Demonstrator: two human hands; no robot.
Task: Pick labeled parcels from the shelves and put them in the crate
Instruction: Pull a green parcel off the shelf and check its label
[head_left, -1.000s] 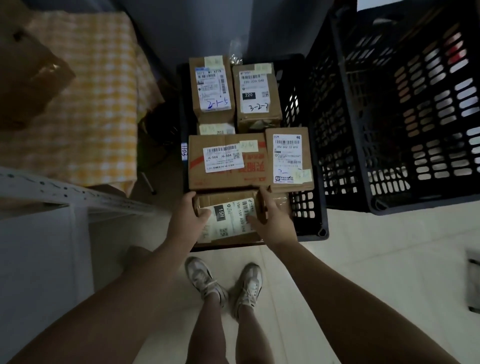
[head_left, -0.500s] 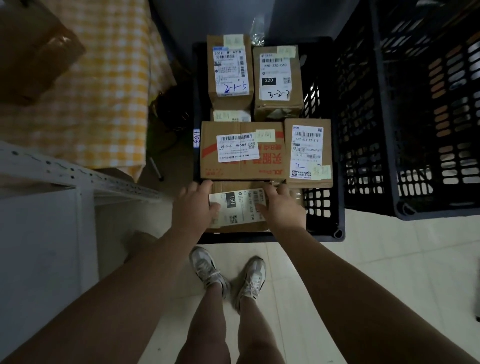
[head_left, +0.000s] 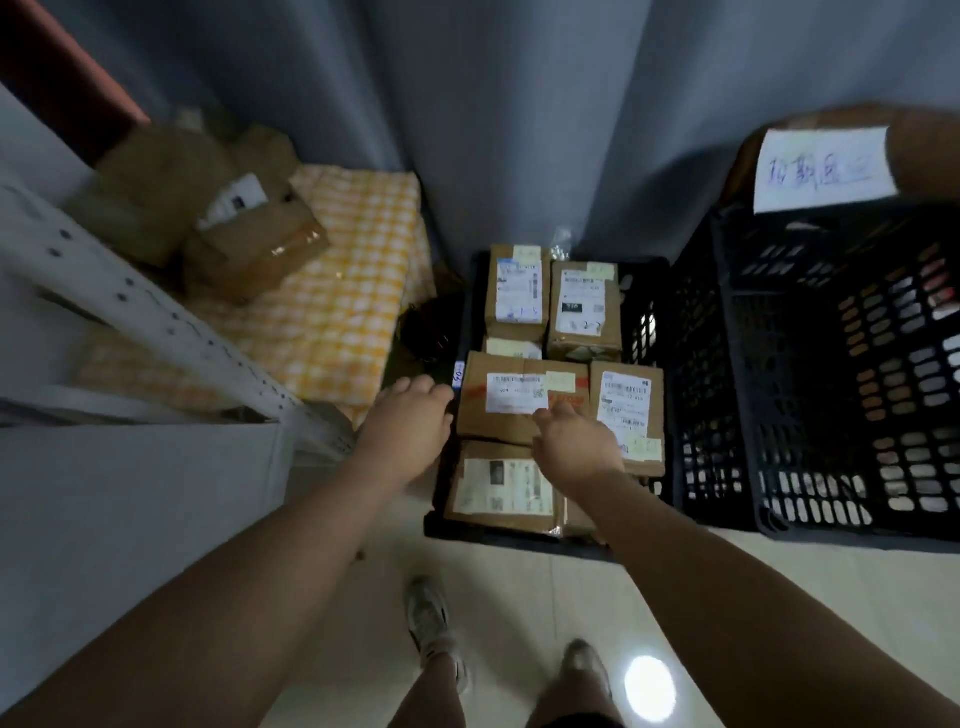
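Just beyond the person's pale sneakers (head_left: 428, 618), a low black plastic crate (head_left: 644, 322) sits on the light tiled floor, packed with brown cardboard parcels that carry white shipping labels. At its near end lies a flat parcel with a wide white label (head_left: 501, 486). Behind that is a broad parcel crossed by red tape (head_left: 498, 426), with a narrower labelled parcel (head_left: 626, 405) touching it on the right, and two more parcels (head_left: 517, 291) stand side by side at the far end. The left hand (head_left: 410, 415) hovers by the crate's left rim with its fingers loosely curled and nothing in them. The right hand (head_left: 574, 441) is over the near edge of the broad parcel, fingers reaching forward and empty; blur hides whether they touch the cardboard. Just to the right stands a taller black slotted crate (head_left: 831, 389), with a white handwritten paper sign (head_left: 826, 169) at its far edge. On the left, a white perforated metal shelf post (head_left: 140, 312) slants past a yellow-and-white checked cloth (head_left: 337, 291) that bears loose brown boxes (head_left: 260, 234). A grey curtain (head_left: 519, 130) hangs at the far side.
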